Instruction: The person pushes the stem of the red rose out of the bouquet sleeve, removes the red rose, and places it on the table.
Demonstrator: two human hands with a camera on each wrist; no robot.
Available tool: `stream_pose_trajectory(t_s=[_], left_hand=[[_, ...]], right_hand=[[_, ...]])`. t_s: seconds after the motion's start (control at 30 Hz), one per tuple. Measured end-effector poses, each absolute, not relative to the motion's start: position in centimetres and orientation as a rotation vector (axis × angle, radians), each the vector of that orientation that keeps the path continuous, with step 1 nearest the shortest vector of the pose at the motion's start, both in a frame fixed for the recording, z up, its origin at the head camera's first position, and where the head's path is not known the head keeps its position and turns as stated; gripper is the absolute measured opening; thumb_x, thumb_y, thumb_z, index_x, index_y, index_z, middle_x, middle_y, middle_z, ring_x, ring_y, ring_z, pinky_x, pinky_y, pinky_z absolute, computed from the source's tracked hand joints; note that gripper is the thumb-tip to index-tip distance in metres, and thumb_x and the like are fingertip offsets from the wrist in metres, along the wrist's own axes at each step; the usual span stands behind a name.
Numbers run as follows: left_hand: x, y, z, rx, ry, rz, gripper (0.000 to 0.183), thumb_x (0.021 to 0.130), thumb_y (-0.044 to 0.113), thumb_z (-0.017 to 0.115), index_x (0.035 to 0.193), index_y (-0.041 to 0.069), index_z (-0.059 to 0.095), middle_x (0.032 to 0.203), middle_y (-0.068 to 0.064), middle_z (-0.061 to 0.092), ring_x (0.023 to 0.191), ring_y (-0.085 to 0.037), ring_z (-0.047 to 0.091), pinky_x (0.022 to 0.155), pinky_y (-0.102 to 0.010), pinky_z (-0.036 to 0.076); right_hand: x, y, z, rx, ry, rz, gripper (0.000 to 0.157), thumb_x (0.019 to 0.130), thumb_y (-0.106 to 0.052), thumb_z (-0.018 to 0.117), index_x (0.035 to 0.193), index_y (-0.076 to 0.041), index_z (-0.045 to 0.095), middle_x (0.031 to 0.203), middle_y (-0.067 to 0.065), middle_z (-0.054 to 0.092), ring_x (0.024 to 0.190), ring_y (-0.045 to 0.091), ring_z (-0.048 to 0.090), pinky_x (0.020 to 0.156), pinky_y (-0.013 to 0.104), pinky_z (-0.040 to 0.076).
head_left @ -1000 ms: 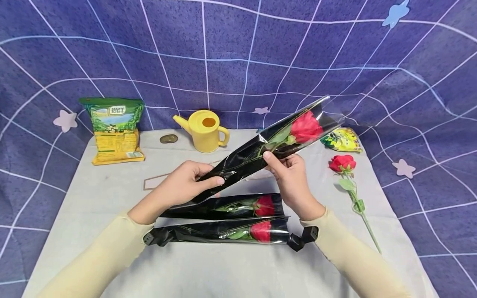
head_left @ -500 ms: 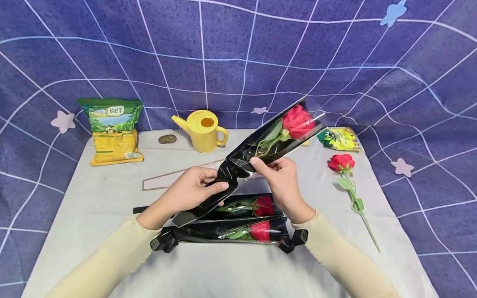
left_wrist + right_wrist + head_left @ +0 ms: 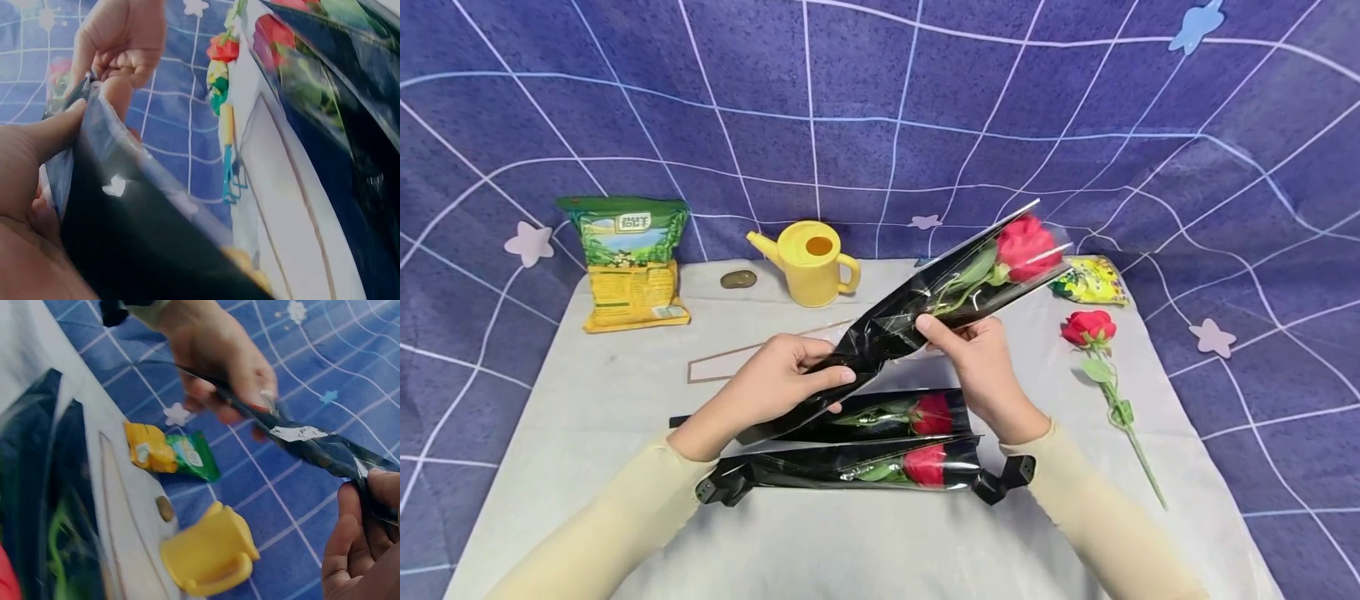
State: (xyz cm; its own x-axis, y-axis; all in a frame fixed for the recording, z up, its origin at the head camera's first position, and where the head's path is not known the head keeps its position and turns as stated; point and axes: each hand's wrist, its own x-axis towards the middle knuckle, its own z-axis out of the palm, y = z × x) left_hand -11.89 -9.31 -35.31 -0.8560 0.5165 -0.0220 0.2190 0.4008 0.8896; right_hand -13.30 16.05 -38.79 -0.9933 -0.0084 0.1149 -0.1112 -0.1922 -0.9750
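Observation:
Both hands hold a red rose in a black and clear sleeve [image 3: 880, 333] at a slant above the table, its bloom up to the right. My left hand [image 3: 782, 379] grips the sleeve's narrow lower part, thumb on top. Higher up, below the leaves, my right hand [image 3: 973, 358] pinches it between thumb and fingers. Between the hands the black film is creased, which also shows in the right wrist view. Under the hands lie two more wrapped roses, an upper one [image 3: 932, 414] and a lower one [image 3: 923, 465], side by side with blooms to the right.
An unwrapped rose [image 3: 1088, 329] lies at the right. Along the back stand a green and yellow bag [image 3: 632, 267], a brown stone [image 3: 739, 279], a yellow watering can [image 3: 812, 262] and a yellow packet [image 3: 1090, 280]. A small blue rake [image 3: 230, 175] shows in the left wrist view.
The held sleeve was smooth a second ago, then bent and creased between the hands. It dipped left and has since swung partly back up to the right.

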Motion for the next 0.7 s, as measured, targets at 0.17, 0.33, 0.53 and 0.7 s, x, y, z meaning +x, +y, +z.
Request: stream_pose_trajectory(t_s=[0.17,0.33,0.53,0.7], left_hand=[[-12.7,-10.6,-36.7,0.668,2.467,1.370,0.049,0.084,0.032,0.070,0.061,0.010,0.034,0.054,0.006,0.020,0.052,-0.008,0.030,0.053,-0.026,0.021],[-13.4,-10.8,-37.1,0.734,2.396,1.389,0.030,0.082,0.039,0.071,0.074,0.014,0.057,0.062,0.011,0.046,0.059,-0.005,0.043,0.058,-0.022,0.037],[-13.6,-9.6,-36.8,0.719,2.204,1.518,0.043,0.085,0.031,0.070,0.124,0.018,0.058,0.110,0.006,0.065,0.092,-0.011,0.063,0.080,-0.031,0.048],[-13.6,-9.2,-36.9,0.760,2.318,1.449,0.024,0.087,0.028,0.068,0.111,0.023,0.064,0.094,0.012,0.064,0.077,-0.008,0.055,0.077,-0.030,0.045]], right_hand=[[-13.8,17.2,-37.9,0.156,-2.013,2.400,0.020,0.080,-0.012,0.076,0.094,-0.004,0.066,0.081,0.006,0.063,0.068,0.019,0.057,0.065,0.030,0.049],[-13.6,17.1,-37.6,0.142,-2.076,2.390,0.023,0.078,-0.015,0.078,0.095,-0.004,0.067,0.083,0.006,0.064,0.071,0.016,0.058,0.066,0.032,0.050],[-13.0,16.5,-37.9,0.170,-2.163,2.323,0.026,0.078,-0.018,0.078,0.098,-0.004,0.068,0.089,0.010,0.066,0.077,0.016,0.060,0.067,0.031,0.049],[-13.3,16.5,-37.7,0.182,-2.040,2.292,0.019,0.082,-0.018,0.075,0.093,-0.004,0.069,0.085,0.008,0.066,0.073,0.016,0.058,0.066,0.029,0.048]])
